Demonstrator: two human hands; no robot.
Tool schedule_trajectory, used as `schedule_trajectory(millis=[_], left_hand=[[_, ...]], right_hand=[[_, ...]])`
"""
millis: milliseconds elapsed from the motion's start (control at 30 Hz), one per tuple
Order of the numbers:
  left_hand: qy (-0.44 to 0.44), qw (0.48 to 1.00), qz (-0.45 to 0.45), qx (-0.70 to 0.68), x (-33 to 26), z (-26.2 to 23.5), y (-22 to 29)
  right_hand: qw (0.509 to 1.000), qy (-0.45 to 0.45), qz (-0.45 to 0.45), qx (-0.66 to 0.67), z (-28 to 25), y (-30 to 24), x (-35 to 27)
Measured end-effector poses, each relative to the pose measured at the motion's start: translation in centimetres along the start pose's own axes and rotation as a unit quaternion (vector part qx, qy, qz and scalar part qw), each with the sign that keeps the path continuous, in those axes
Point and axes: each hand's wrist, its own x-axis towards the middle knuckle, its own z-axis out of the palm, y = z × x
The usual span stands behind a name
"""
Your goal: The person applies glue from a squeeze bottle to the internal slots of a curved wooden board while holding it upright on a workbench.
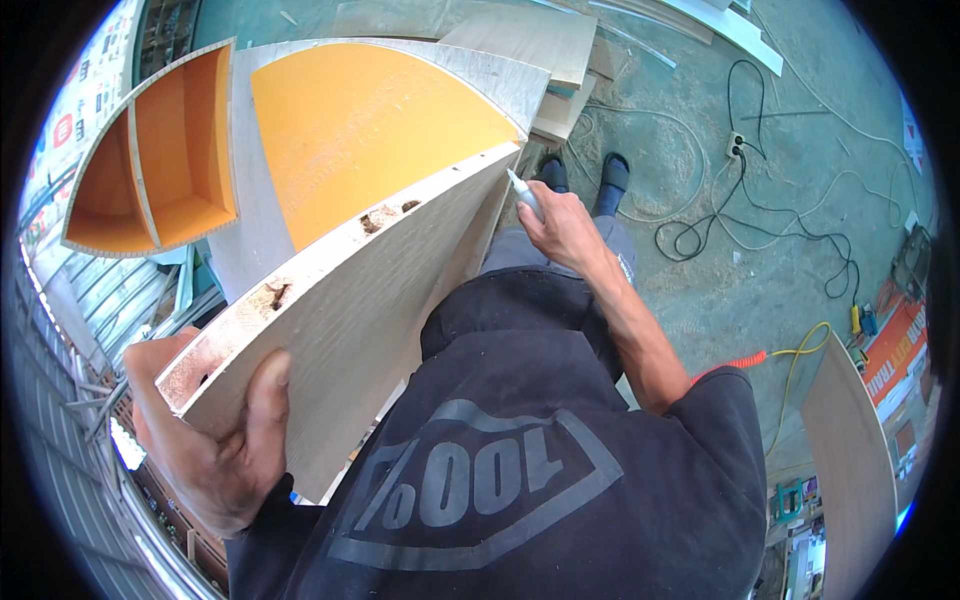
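My left hand (215, 430) is wrapped round the near end of a thick wooden panel (350, 320), its thumb flat on the plywood face. The panel stands on edge at a slant, and its pale upper edge has several rough holes. At the panel's far end my right hand (565, 230) is closed round a small glue bottle (525, 196), white with a tapered nozzle. The nozzle tip is beside the panel's edge; I cannot tell whether it touches. Behind the edge lies an orange surface (370, 120) with a curved outline, dusted with specks.
A curved orange-lined box (185, 140) with a divider stands at the far left. Plywood sheets (530, 40) lie beyond the work. Black cables and a power socket (735, 145) rest on the dusty floor at right, and a board (850, 460) leans at lower right.
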Motion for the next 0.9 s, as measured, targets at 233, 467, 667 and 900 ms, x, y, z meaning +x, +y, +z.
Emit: schedule_trajectory(millis=[233, 467, 667, 900], left_hand=[[0.003, 1.000, 0.018, 0.010, 0.04, 0.22, -0.37], [0.013, 0.999, 0.020, 0.027, 0.09, 0.26, -0.16], [0.019, 1.000, -0.003, 0.007, 0.11, 0.49, 0.08], [0.009, 1.000, -0.003, -0.011, -0.15, 0.19, -0.19]], right_hand=[[1.000, 0.008, 0.010, 0.016, 0.09, 0.43, -0.28], [1.000, 0.012, 0.000, 0.017, 0.53, 0.44, 0.29], [1.000, 0.017, -0.003, 0.026, 0.53, 0.30, 0.25], [0.999, 0.026, -0.015, 0.013, 0.94, 0.70, 0.24]])
